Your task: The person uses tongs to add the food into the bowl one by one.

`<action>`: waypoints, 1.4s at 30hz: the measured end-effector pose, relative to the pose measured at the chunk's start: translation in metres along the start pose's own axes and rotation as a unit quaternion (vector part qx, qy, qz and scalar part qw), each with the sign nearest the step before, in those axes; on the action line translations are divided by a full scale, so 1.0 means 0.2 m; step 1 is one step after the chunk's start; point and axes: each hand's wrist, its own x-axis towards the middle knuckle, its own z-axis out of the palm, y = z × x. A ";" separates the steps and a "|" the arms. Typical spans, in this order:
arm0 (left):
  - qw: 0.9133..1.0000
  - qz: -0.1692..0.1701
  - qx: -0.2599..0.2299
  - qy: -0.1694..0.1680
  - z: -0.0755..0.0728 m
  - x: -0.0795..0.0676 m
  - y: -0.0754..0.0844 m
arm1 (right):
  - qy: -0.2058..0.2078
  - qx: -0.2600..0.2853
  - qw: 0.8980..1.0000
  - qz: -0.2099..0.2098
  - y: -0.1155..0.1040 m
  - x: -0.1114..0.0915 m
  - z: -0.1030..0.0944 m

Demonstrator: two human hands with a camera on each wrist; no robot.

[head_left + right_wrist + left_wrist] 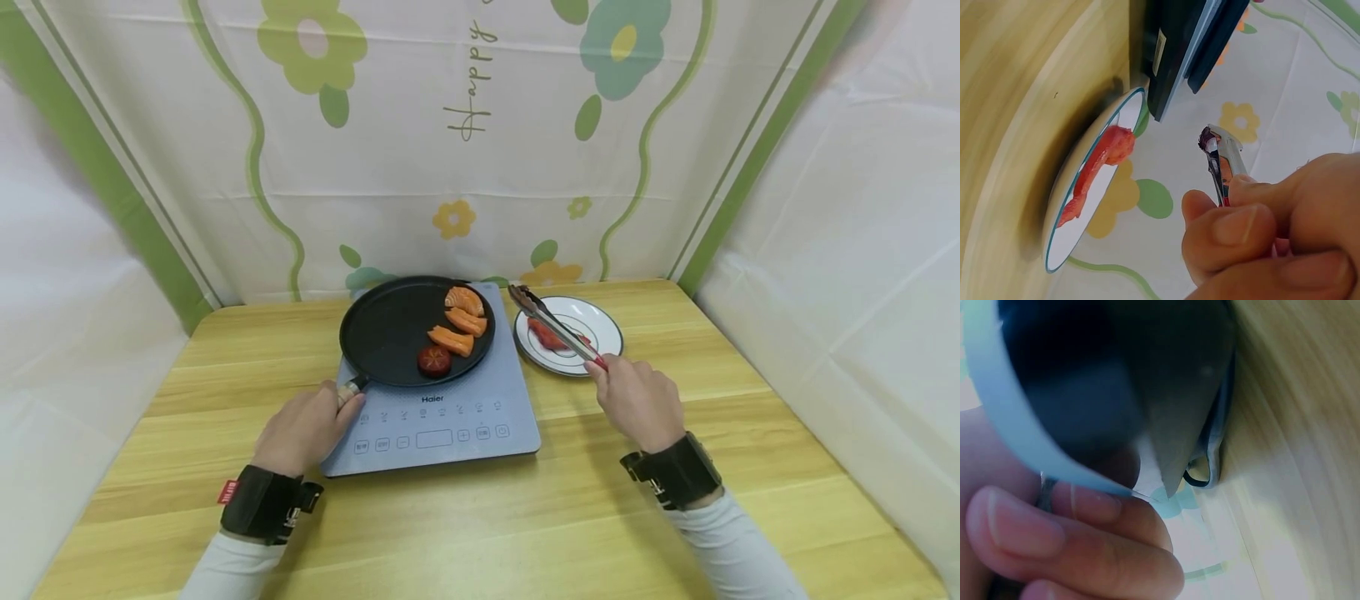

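My left hand [307, 429] grips the handle [352, 388] of a round black frying pan [386, 329]. In the pan's right half lie several food pieces: orange salmon-like pieces [452, 340] and a round dark red slice [434, 361] with a pale star pattern. My right hand [639, 402] holds metal tongs [1232, 156] by their red-edged end. Their tips point away, above a white plate [606, 327]. On that plate lies a red, meat-like strip [1099, 167], partly under the tongs in the head view. No food shows between the tong tips.
A grey Haier induction cooktop [480, 417] supports the pan, its control panel facing me. Everything stands on a wooden table [465, 525]. Flower-patterned cloth [450, 167] closes off the back, and pale cloth [847, 275] hangs at both sides.
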 end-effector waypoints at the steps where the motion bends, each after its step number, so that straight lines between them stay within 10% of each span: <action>1: 1.000 0.000 0.000 0.000 0.00 0.00 0.00 | 0.001 -0.001 1.000 -0.001 0.00 0.00 0.00; 42: 1.000 0.004 -0.002 0.005 0.00 -0.01 0.00 | 0.014 -0.017 0.999 -0.034 -0.13 0.05 -0.01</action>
